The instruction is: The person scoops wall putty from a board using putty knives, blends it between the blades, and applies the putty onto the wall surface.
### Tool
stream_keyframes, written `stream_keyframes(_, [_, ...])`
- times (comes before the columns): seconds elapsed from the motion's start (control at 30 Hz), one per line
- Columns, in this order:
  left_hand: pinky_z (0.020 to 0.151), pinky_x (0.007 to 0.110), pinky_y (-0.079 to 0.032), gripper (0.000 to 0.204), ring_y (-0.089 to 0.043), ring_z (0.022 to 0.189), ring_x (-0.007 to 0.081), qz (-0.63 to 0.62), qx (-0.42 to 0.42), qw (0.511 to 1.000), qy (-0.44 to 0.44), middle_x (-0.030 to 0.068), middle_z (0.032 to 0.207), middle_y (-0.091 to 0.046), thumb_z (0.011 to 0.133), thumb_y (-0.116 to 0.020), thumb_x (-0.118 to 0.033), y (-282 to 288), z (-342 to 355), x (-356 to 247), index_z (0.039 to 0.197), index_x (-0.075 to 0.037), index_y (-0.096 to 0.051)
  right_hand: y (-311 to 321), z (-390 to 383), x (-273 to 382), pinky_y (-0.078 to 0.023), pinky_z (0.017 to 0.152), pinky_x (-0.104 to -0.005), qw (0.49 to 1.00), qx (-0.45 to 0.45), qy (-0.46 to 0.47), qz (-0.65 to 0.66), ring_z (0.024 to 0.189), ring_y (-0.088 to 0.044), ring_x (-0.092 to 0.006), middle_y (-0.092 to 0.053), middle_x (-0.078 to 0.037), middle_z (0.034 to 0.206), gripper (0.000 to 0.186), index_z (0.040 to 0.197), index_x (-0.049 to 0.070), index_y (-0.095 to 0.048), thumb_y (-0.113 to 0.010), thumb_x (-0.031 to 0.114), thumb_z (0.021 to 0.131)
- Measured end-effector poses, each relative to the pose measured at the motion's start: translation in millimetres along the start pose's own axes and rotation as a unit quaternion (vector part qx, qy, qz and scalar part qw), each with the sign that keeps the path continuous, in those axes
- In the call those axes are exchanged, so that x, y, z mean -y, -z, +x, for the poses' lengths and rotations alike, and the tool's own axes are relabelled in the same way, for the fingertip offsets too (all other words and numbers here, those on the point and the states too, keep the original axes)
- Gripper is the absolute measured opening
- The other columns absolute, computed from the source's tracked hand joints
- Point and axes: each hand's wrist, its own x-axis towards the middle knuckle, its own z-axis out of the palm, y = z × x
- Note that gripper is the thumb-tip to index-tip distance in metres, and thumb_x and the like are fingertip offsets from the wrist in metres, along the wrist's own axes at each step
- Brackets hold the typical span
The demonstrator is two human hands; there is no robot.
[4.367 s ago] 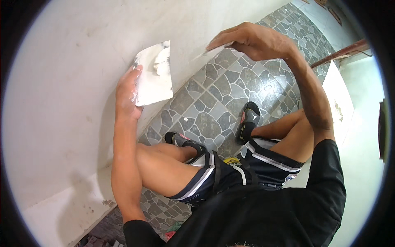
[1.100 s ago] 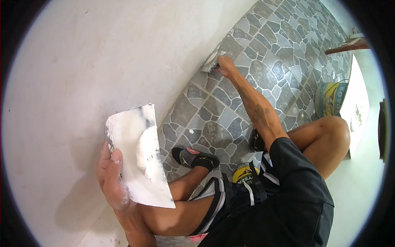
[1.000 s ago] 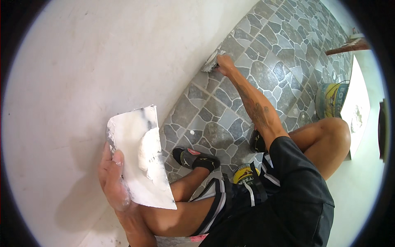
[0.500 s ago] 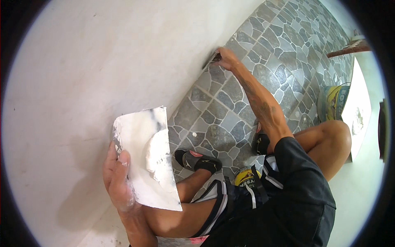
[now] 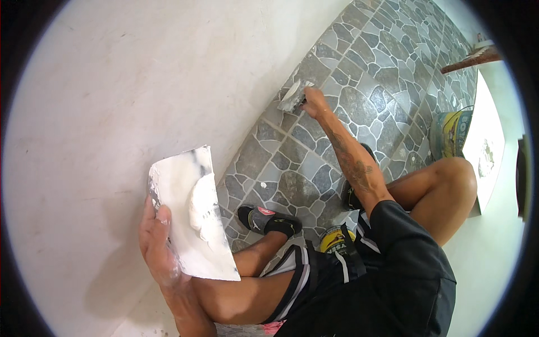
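My left hand point(image 5: 159, 241) is closed around the edge of a flat white board point(image 5: 178, 180), thumb on top. A thick mound of white putty point(image 5: 203, 210) lies on the board, toward its right side. Out in front, my right hand point(image 5: 316, 103) grips a putty knife point(image 5: 293, 96) whose wide blade carries white putty. The blade is over the floor tiles near the foot of the white wall point(image 5: 185, 73); whether it touches anything I cannot tell. The handle is mostly hidden in my fingers.
Grey stone-patterned tiles point(image 5: 297, 188) cover the floor. At the right stand a bucket point(image 5: 449, 135), a white panel point(image 5: 487, 146) leaning beside it, and a brown wooden piece point(image 5: 471, 59). A yellow-labelled can point(image 5: 335, 240) is between my legs. My sandalled foot point(image 5: 269, 220) is near the wall.
My right hand has drawn back from the wall's base, and the putty knife has turned so its blade face shows. The board in my left hand has shifted slightly left.
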Motion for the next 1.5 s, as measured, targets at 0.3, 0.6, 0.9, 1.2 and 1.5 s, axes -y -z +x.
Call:
stream_keyframes(0.3, [0.09,0.032,-0.044,0.054,-0.055,0.109,0.0207,0.016,-0.002,1.0,0.005,0.0147,0.123,-0.055,0.094,-0.05,-0.024,-8.3,-6.8,-4.7,0.135,0.01,-0.042,-20.1,-28.9,15.1,-0.052,0.075,-0.0455,0.996,0.03,-0.031,0.083,0.084,-0.066,-0.0335,-0.067,-0.021,0.09,0.031,0.095,-0.003,-0.058,-0.073,0.01,0.072])
stream_keyframes(0.6, [0.086,0.031,-0.048,0.049,-0.058,0.103,0.0179,-0.033,0.025,0.999,-0.026,0.0112,0.117,-0.058,0.094,-0.053,-0.022,-4.4,-13.5,-2.3,0.133,0.006,-0.044,27.3,-78.5,50.4,-0.051,0.083,-0.0437,0.468,0.045,-0.189,0.862,0.088,-0.063,-0.0305,-0.064,-0.015,0.097,0.023,0.103,-0.004,-0.054,-0.058,0.007,0.083])
stream_keyframes(0.9, [0.074,0.032,-0.055,0.039,-0.066,0.087,0.0187,-0.106,0.061,0.992,-0.024,0.0105,0.103,-0.065,0.093,-0.056,-0.023,0.1,-15.5,17.1,0.121,0.004,-0.054,221.7,-158.3,153.2,-0.049,0.085,-0.0334,0.62,0.047,0.014,0.783,0.091,-0.061,-0.0175,-0.061,-0.007,0.103,0.028,0.117,-0.003,-0.053,-0.054,0.008,0.092])
stream_keyframes(1.2, [0.079,0.031,-0.055,0.038,-0.066,0.092,0.0201,-0.2,0.147,0.968,-0.036,0.0147,0.109,-0.063,0.096,-0.05,-0.022,-33.5,-72.2,5.8,0.122,0.006,-0.052,342.2,-239.0,247.9,-0.036,0.11,-0.0424,0.838,-0.122,0.502,0.177,0.13,-0.046,-0.0261,-0.049,-0.01,0.14,0.065,0.137,0.009,-0.046,-0.064,-0.004,0.076])
stream_keyframes(1.5, [0.077,0.032,-0.055,0.038,-0.066,0.09,0.0195,-0.177,0.196,0.964,-0.022,0.0141,0.109,-0.063,0.096,-0.051,-0.02,-31.5,-103.8,-7.5,0.123,0.006,-0.051,349.6,-266.0,198.1,-0.022,0.118,-0.0498,0.803,-0.079,0.591,0.011,0.138,-0.036,-0.0243,-0.038,-0.007,0.149,0.064,0.143,0.016,-0.038,-0.054,0.005,0.082])
